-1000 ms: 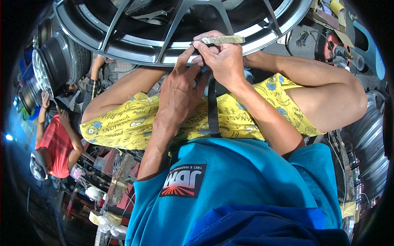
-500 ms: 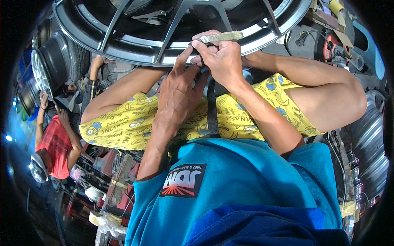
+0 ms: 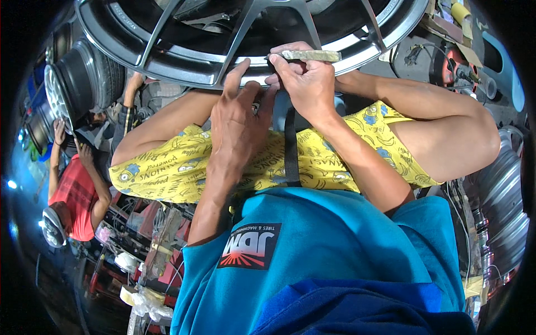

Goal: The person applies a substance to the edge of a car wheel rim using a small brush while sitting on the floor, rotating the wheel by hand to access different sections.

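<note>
A dark grey multi-spoke alloy wheel (image 3: 241, 32) spans the top of the view, its rim close above my lap. My right hand (image 3: 308, 86) is closed in a pen-like grip round a slim tool with a handle wrapped in yellowish tape (image 3: 315, 55). The tool's dark tip points left at the rim's bright edge; whether it touches the metal I cannot tell. My left hand (image 3: 237, 120) lies with its fingers apart and holds nothing. Its index finger stretches onto the rim, left of the tool tip.
At the left, a person in a red shirt (image 3: 75, 187) handles another wheel (image 3: 56, 97) beside a tyre (image 3: 106, 72). A red power tool with a cord (image 3: 455, 64) lies at the upper right. Silver wheel barrels (image 3: 502, 195) stand at the right; assorted clutter lies at the lower left.
My right hand has shifted slightly right along the rim with the tool. My left index finger has moved away from the tool tip and straightened. The wheel has shifted a little.
</note>
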### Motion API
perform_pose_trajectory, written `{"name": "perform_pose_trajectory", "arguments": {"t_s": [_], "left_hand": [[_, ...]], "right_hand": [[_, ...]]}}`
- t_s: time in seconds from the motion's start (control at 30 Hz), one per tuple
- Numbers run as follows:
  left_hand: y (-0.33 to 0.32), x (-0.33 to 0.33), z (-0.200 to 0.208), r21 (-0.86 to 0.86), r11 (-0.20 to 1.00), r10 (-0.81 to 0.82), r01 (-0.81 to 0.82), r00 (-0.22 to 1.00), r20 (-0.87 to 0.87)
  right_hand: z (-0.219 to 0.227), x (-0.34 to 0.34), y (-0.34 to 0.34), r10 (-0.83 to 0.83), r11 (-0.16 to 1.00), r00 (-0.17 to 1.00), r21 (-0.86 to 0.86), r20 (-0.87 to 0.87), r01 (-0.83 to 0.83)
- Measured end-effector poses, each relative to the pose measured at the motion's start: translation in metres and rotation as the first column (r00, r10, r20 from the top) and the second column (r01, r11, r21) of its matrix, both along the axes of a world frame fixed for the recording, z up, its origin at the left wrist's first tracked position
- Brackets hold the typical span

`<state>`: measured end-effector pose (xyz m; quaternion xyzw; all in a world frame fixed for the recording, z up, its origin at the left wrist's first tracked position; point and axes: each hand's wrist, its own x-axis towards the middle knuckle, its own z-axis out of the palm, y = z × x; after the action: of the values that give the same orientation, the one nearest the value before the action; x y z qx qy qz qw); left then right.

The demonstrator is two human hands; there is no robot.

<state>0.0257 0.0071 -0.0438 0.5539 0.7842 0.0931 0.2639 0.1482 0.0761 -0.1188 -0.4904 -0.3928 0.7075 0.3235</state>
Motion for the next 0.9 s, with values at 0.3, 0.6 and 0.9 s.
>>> {"name": "perform_pose_trajectory", "arguments": {"t_s": [0.3, 0.6, 0.9], "left_hand": [[-0.0022, 0.0007, -0.0004, 0.01, 0.995, -0.104, 0.103, 0.986, 0.127], [-0.0006, 0.0022, -0.0008, 0.021, 0.988, -0.153, 0.151, 0.983, 0.098], [-0.0002, 0.001, 0.0004, -0.009, 0.99, -0.135, 0.137, 0.981, 0.137]], "right_hand": [[0.0048, 0.0025, 0.0028, 0.076, 0.996, 0.996, 0.044, 0.052, -0.078], [0.0006, -0.0003, 0.003, 0.077, 0.997, 0.997, 0.02, 0.017, -0.078], [0.0008, 0.0012, 0.0028, 0.066, 0.998, 0.998, -0.012, 0.012, -0.066]]}}
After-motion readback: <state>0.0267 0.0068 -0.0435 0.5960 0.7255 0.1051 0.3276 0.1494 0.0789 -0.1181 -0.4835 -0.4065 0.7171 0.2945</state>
